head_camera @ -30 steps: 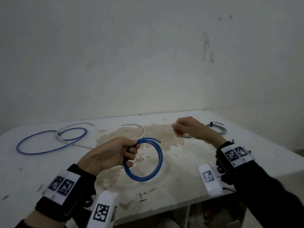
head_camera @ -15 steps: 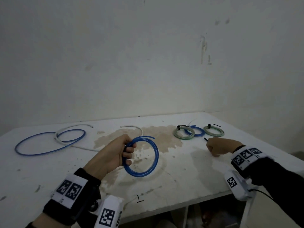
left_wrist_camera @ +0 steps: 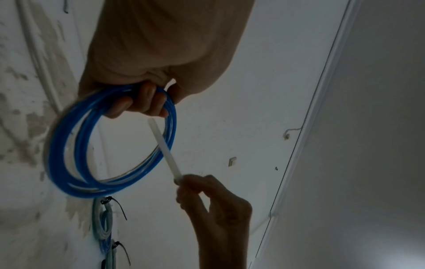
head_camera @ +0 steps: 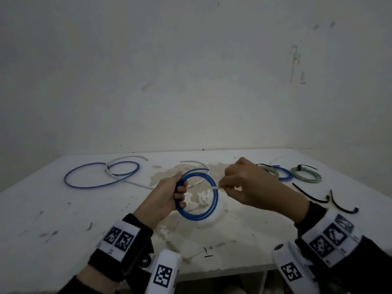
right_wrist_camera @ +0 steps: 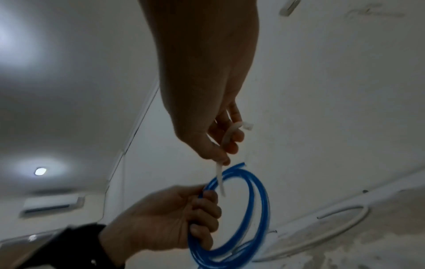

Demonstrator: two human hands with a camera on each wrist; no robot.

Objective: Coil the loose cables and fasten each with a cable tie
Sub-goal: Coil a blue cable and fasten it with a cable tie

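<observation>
Right hand (head_camera: 252, 185) back from the right side of the bench (head_camera: 42, 209), now beside the blue coil (head_camera: 198, 196) with a white cable tie (left_wrist_camera: 166, 148) pinched in thumb and fingers (left_wrist_camera: 190, 183); half a second ago down on the bench near the tied coils, a second ago raised in the middle. Means tie fetched, fastening step about to start, coiling of this cable done.

Left hand (head_camera: 167, 198) clamped round the left side of the blue coil, fingers (left_wrist_camera: 147, 102) curled through the loop, coil held upright above the bench centre over the brown stain (head_camera: 212, 236). Tie tip poking into the coil opening, crossing the right-hand strands, just short of the left fingers in the left wrist view. Tie head (right_wrist_camera: 247, 126) sticking out behind the right fingers, strap bent round them. Not yet wrapped round the strands.

Far right: three tied coils (head_camera: 306, 176) lying flat, two green and one blue between. Two black ties (head_camera: 309, 195) loose to the right, near edge side. Far left: long blue cable (head_camera: 95, 177) and white cable (head_camera: 125, 161) still uncoiled, overlapping. Roughly halfway through the job by the look of it.
</observation>
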